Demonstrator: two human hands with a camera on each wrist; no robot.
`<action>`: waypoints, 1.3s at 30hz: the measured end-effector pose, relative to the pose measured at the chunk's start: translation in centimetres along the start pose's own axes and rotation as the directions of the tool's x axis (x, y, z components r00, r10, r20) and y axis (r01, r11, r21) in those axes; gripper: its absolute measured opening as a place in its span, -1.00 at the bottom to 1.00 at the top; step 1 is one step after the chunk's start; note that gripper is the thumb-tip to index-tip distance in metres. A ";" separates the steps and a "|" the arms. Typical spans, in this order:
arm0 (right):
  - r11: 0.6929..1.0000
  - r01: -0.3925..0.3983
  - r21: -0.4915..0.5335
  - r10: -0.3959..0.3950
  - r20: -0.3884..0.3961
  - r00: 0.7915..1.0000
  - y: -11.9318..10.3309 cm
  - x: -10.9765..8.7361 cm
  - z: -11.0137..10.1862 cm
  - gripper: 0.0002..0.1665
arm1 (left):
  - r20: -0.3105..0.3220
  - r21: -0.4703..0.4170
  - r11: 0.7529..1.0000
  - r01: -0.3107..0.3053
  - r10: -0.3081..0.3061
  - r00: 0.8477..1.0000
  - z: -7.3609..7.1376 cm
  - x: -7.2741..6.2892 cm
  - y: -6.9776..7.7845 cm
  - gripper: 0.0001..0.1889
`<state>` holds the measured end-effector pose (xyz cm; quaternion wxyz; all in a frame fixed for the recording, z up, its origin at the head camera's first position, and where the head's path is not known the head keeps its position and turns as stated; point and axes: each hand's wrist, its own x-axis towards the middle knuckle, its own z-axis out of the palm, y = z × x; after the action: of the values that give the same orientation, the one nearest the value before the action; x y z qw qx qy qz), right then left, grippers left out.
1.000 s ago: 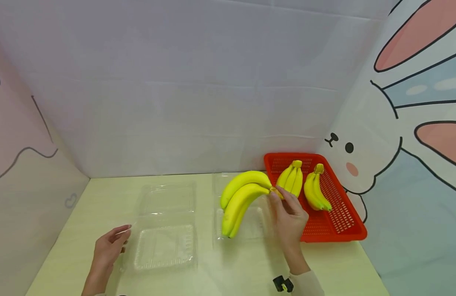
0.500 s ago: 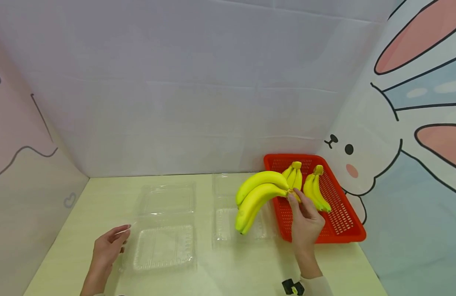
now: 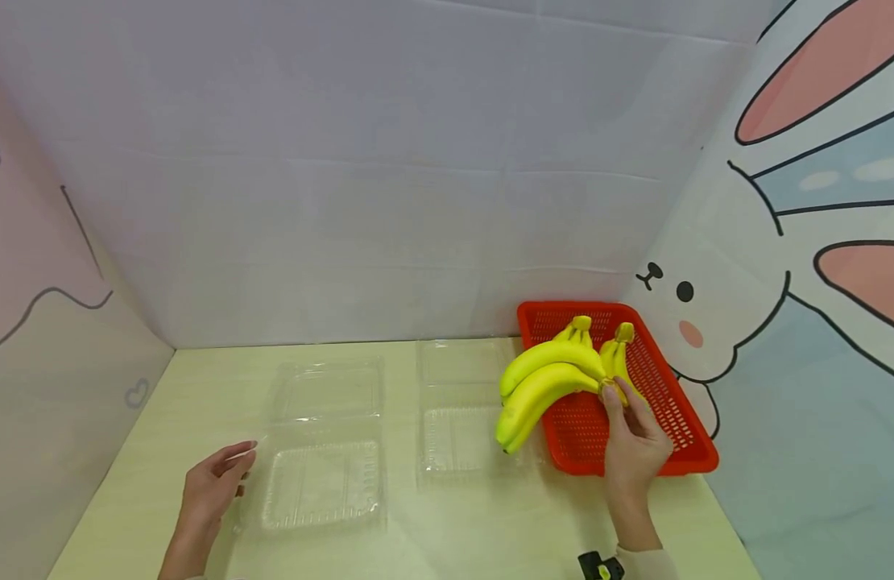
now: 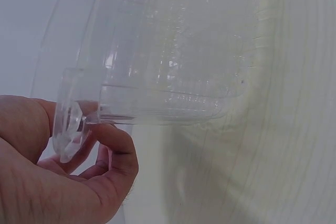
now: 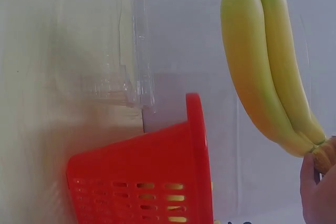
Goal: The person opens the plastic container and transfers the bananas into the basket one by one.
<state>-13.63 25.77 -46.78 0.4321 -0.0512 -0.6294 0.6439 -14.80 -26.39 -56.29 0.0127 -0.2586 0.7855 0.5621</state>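
My right hand [image 3: 635,439] pinches a big bunch of yellow bananas [image 3: 548,395] by its stem. The bunch hangs over the left part of the red basket [image 3: 675,466], its tips pointing left; in the right wrist view the bananas [image 5: 257,61] show above the basket's rim. Two smaller banana bunches, one at the back [image 3: 581,326] and one on the right [image 3: 618,354], lie in the basket, partly covered by the held one. My left hand [image 3: 211,483] holds the left edge of an open clear plastic clamshell box [image 3: 324,528], thumb and curled forefinger at its corner in the left wrist view.
A second open clear plastic box [image 3: 447,471] lies between the first box and the basket. A white cloth backdrop [image 3: 331,201] stands behind the pale wooden table [image 3: 447,540]. A rabbit-print panel [image 3: 751,322] rises along the right side.
The right hand has carried the big banana bunch rightward, from above the second clear box to over the red basket. My left hand stays at the first box.
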 end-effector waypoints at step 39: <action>0.985 -0.150 0.080 0.169 -0.354 0.920 2.4 2.7 -7.3 -0.59 | 0.002 -0.009 1.000 0.001 -0.001 1.000 -0.1 -0.4 0.2 -0.58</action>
<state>-12.03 33.40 -49.04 0.4871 -0.2081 -0.5166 0.6727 -14.54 -26.27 -55.98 0.0126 -0.2586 0.7828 0.5658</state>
